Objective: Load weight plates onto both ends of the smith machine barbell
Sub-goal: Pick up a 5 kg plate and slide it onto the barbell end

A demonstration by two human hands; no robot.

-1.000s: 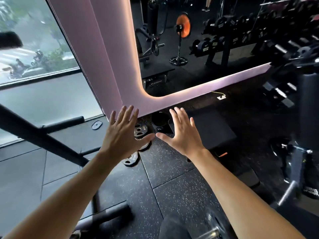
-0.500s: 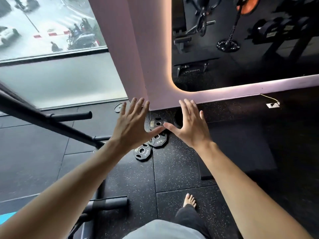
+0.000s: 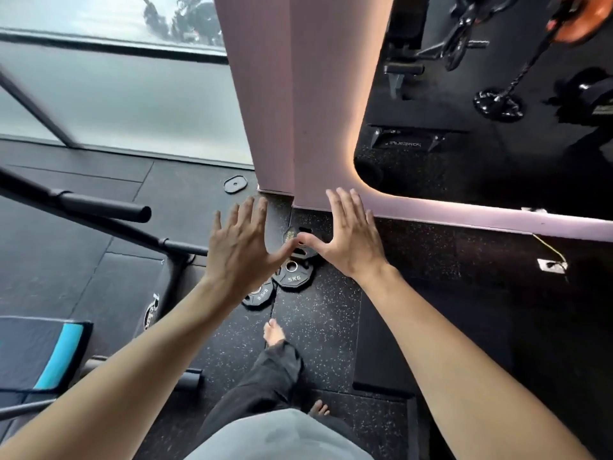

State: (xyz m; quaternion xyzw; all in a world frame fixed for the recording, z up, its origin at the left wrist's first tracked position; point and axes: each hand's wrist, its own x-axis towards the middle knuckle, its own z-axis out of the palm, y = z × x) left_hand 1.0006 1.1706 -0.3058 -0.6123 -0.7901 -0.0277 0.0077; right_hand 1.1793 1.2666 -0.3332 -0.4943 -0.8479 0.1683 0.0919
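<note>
Nearest to me, a grey fabric garment (image 3: 282, 436) is filling the bottom edge, and a leg in dark trousers (image 3: 265, 376) is stepping forward on a bare foot (image 3: 273, 332) over the black speckled rubber floor (image 3: 331, 313). A second bare foot (image 3: 319, 409) is showing just behind it.

I am holding both arms stretched out ahead. My left hand (image 3: 240, 247) is spread flat with straight fingers, back toward me, gripping nothing. My right hand (image 3: 348, 234) is spread the same way, also empty. The two thumbs are meeting tip to tip, so the hands are forming an open frame.

The black rubber-coated weight plates (image 3: 293, 277) are lying flat on the floor below and beyond the hands, in a short overlapping row. One is reading "5KG" in pale lettering and showing a metal-ringed centre hole; the plate beside it is sitting partly under my left wrist, and another is peeking through the gap above the thumbs. I cannot tell how far below the hands they are lying.

To the left, a matte black steel machine frame (image 3: 99, 207) with round tubes is slanting across the dark floor mats. Further off, a small flat black oval plate (image 3: 235, 184) is resting near the base of a smooth pink wall column (image 3: 292, 111), whose edge is glowing with warm light.
</note>
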